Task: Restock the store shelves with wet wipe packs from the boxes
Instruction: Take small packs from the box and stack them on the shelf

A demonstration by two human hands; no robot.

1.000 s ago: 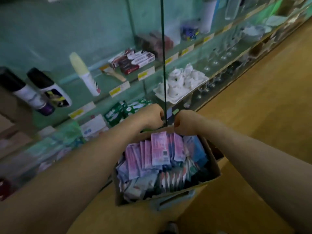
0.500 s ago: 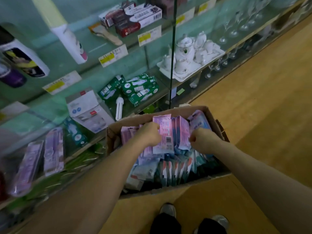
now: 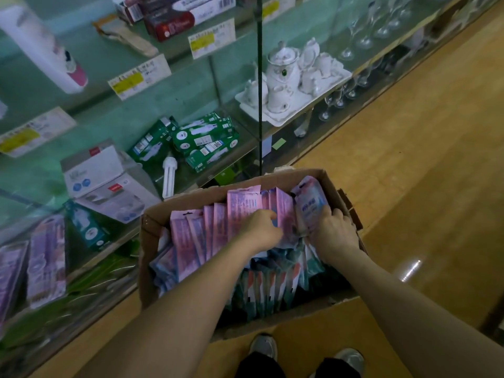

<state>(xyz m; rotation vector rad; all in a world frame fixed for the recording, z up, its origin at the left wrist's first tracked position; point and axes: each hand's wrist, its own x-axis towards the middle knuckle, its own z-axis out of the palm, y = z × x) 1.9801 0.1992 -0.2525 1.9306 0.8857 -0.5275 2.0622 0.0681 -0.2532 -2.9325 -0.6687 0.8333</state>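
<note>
While both hands were down in the open cardboard box (image 3: pixel 152 225), the left hand (image 3: pixel 259 231) had its fingers curled onto the upright pink wet wipe packs (image 3: pixel 240 207), gripping them. The right hand (image 3: pixel 335 234) grasped a pale blue pack (image 3: pixel 311 204) at the end of that row, just right of the left fingers. Darker teal packs (image 3: pixel 266 289) stood in a second row nearer the person than the fingertips. Beyond the fingers rose a glass-shelved display case (image 3: pixel 191 85) holding green cartons (image 3: pixel 203 139), a white tea set (image 3: pixel 290 77) on a tray and stemmed glasses (image 3: pixel 364 31). Purple packs (image 3: pixel 46 257) lay on a low shelf well left of the left hand. To the right of the right hand ran a glossy wood-toned floor (image 3: pixel 414 170). Two shoes (image 3: pixel 263 347) showed beneath the box. What the box rested on could not be determined.
</note>
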